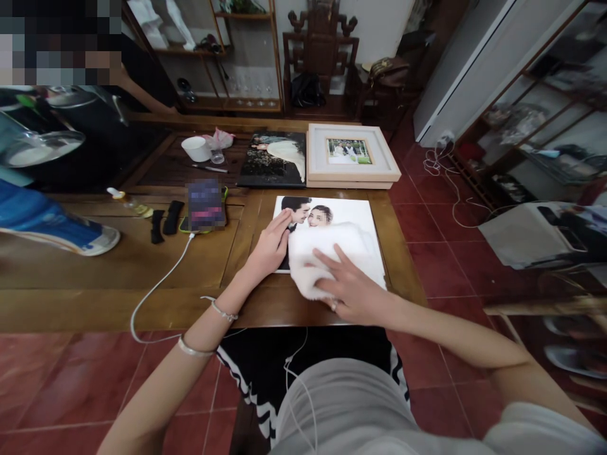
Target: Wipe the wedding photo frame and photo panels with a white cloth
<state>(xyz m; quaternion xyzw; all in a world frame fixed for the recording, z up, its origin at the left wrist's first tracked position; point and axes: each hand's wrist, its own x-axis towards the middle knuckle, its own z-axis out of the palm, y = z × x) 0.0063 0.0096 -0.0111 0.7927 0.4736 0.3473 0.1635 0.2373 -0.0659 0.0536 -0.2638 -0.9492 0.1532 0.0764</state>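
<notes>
A photo panel [353, 212] showing a couple on a white ground lies flat near the table's front edge. My left hand [272, 245] rests on its left side, fingers stretched out and lying flat, holding nothing. On the lower part of the panel is a folded, fluffy white cloth [327, 243], hiding much of the picture. My right hand [351, 289] grips the cloth from the near side, with some fingers spread over the top and the thumb side tucked into a fold.
Behind the panel lie a dark photo panel [272, 158] and white-framed pictures [379, 148]. To the left are a charging phone [205, 205], black strips [173, 217], a dropper bottle [135, 203], a white cup [196, 149] and a blue-white packet [52, 218]. Another person's arm [145, 91] shows at the far left.
</notes>
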